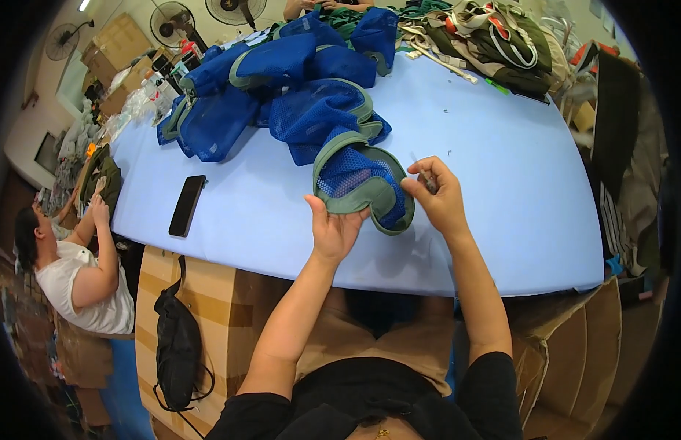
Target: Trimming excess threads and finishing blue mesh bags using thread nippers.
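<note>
A blue mesh bag (359,176) with grey-green fabric binding lies in front of me near the table's front edge, its rim facing up. My left hand (336,227) holds the near side of that rim from below, thumb raised beside it and fingers partly hidden under the fabric. At the bag's right edge, my right hand (439,196) is closed, thumb and forefinger pinched close to the binding. Within its curled fingers shows a small dark, metallic-looking tool (428,180); its exact kind is too small to tell.
Several more blue mesh bags (282,62) are heaped beyond on the pale blue table (502,213). A black phone (187,206) lies at left, olive bags with straps (494,44) at far right. Cartons (223,293) and a black pouch (177,352) stand below; a co-worker (83,271) sits left.
</note>
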`<action>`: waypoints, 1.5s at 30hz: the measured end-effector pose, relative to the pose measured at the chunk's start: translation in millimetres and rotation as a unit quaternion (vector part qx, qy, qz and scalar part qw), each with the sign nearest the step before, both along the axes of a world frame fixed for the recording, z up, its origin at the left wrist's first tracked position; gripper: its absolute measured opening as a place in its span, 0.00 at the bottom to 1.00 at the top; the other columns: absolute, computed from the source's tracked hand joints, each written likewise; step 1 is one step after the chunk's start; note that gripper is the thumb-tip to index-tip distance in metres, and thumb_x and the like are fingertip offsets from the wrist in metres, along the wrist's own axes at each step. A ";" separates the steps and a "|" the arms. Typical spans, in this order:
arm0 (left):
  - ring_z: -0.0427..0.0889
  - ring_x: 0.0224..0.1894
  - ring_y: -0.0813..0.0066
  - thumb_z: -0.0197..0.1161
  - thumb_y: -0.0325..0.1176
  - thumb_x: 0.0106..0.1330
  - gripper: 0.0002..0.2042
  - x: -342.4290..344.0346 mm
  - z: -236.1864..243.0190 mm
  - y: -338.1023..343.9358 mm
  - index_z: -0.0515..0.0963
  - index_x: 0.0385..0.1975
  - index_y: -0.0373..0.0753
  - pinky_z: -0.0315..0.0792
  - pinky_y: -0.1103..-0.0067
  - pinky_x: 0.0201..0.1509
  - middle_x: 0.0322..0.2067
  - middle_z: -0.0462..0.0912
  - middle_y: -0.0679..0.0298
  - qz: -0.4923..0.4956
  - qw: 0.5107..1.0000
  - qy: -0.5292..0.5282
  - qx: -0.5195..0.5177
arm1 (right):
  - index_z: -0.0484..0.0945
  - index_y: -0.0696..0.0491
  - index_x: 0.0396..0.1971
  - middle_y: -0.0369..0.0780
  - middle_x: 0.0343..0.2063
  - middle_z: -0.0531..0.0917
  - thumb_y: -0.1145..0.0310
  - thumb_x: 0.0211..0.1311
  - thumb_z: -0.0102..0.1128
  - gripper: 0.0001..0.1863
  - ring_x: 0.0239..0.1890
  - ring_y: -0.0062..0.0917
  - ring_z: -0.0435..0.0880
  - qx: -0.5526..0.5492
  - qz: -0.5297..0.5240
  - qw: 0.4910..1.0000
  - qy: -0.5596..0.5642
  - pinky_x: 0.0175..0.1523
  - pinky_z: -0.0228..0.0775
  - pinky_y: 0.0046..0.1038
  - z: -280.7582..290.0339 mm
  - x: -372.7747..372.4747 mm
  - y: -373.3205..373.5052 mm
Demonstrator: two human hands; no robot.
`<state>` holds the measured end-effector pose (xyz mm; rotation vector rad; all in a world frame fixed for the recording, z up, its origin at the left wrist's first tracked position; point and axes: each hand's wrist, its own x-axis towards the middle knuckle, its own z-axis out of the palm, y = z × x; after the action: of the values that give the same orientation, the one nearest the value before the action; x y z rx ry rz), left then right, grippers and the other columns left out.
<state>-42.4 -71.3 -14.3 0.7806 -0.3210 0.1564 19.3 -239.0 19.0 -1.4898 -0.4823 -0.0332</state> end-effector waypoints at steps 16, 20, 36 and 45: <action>0.63 0.58 0.67 0.32 0.68 0.56 0.40 -2.2 -6.4 -4.8 0.57 0.58 0.38 0.57 0.67 0.60 0.56 0.63 0.60 -0.022 0.995 0.012 0.095 | 0.72 0.57 0.24 0.39 0.19 0.72 0.77 0.44 0.60 0.07 0.21 0.25 0.72 -0.135 -0.095 0.971 -0.175 0.27 0.64 0.23 -10.5 2.2 7.1; 0.63 0.57 0.67 0.32 0.68 0.56 0.40 0.0 -9.3 -1.7 0.56 0.58 0.39 0.57 0.67 0.59 0.56 0.63 0.61 -0.003 0.998 0.019 0.061 | 0.71 0.56 0.29 0.37 0.18 0.70 0.72 0.46 0.61 0.10 0.19 0.22 0.69 -0.141 -0.119 0.978 -0.098 0.26 0.62 0.23 -7.6 5.4 1.0; 0.63 0.57 0.65 0.33 0.65 0.58 0.37 -6.0 1.6 5.8 0.58 0.57 0.39 0.56 0.68 0.60 0.54 0.66 0.59 0.050 0.998 -0.030 -0.035 | 0.74 0.57 0.26 0.38 0.20 0.72 0.68 0.38 0.69 0.15 0.19 0.27 0.71 -0.197 -0.070 0.948 -0.239 0.23 0.63 0.24 2.9 -0.9 -4.9; 0.67 0.54 0.65 0.32 0.67 0.58 0.38 -5.1 2.1 4.0 0.59 0.56 0.39 0.63 0.69 0.55 0.53 0.68 0.61 0.057 0.998 -0.012 -0.016 | 0.75 0.57 0.25 0.38 0.20 0.72 0.68 0.38 0.68 0.14 0.20 0.27 0.72 -0.201 -0.079 0.944 -0.249 0.23 0.63 0.25 3.9 -0.8 -5.2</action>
<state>-47.5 -67.3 -12.2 0.7672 -0.2958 0.2780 18.5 -244.2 23.0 -1.9260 -0.8095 -0.4724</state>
